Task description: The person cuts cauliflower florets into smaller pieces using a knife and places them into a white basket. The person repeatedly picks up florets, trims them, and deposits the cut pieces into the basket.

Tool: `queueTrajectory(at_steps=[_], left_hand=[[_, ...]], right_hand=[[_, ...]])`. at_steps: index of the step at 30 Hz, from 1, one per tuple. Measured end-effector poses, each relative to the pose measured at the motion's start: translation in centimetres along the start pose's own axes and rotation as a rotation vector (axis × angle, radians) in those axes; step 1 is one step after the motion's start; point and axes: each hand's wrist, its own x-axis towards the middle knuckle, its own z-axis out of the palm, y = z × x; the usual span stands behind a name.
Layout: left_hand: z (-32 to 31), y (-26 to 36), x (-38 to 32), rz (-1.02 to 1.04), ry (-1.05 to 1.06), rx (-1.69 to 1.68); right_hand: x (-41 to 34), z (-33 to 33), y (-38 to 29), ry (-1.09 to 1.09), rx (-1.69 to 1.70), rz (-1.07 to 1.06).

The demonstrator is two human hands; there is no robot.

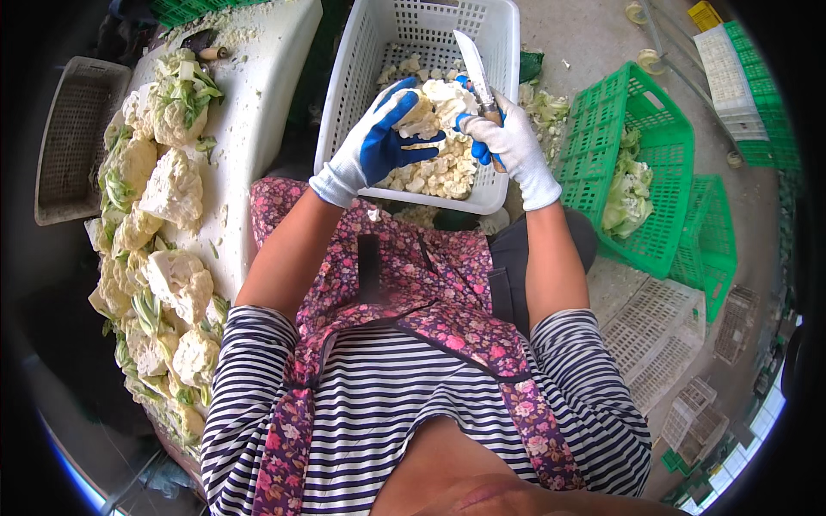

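Note:
A blue-palmed white work glove covers my left hand (381,142), whose fingers curl around a piece of cauliflower (416,119). Just right of it is a paler, cut part of cauliflower (452,100), close to both hands; whether the two are one head I cannot tell. My right hand (506,135), gloved alike, grips the wooden handle of a knife (474,64), its blade pointing up and away from me. Below both hands stands a white perforated plastic crate (413,19), with many small cauliflower florets (432,177) on its bottom.
On my left, a white tabletop (271,84) bears a pile of cauliflower heads (174,187) and another wooden-handled tool (213,53). A dark crate (80,142) stands beyond it. At right, a green crate (664,148) holds leafy trimmings (626,193), with more crates (652,335) nearby.

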Motion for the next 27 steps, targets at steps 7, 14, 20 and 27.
queueTrajectory(at_steps=[7, 14, 20, 27], left_hand=[[-0.7, 0.8, 0.1, -0.047, -0.077, 0.278], [-0.2, -1.1, 1.0, 0.261, 0.196, 0.915], [-0.4, -1.2, 2.5, 0.415, 0.322, 1.204], [-3.8, -2.1, 1.8, 0.554, -0.257, 1.041]], right_hand=[[0.0, -0.3, 0.2, -0.071, -0.272, -0.135], [1.2, 0.2, 1.3, 0.015, -0.684, -0.02], [1.4, -0.3, 1.3, 0.052, -0.674, 0.065], [1.5, -0.2, 2.2, -0.028, -0.362, 0.028]])
